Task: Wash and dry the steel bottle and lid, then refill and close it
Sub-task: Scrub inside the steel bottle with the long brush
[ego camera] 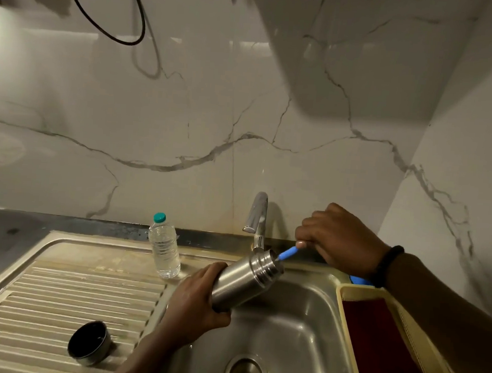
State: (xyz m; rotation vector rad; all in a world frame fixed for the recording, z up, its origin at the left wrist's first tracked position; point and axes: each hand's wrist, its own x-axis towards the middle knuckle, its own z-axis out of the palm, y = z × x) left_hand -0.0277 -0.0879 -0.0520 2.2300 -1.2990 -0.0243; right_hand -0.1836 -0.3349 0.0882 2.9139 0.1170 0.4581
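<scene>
Left hand (199,296) grips steel bottle (245,279) tilted over sink (296,329); right hand (337,239) pinches blue brush handle (288,253) entering its mouth (bristles hidden). Lid (89,343) sits on drainboard (57,289), w/ plastic bottle (164,246) nearby.

Clear plastic water bottle (164,247) with teal cap upright on sink ledge beside ribbed drainboard (65,296). Yellow tub (404,319) holds dark red cloth (379,347). Black cable (105,16) on marble wall (215,111).

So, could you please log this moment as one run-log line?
stage: scrubbing inside | left hand: holds steel bottle tilted over sink | right hand: blue brush handle in bottle mouth | lid: on drainboard
</scene>
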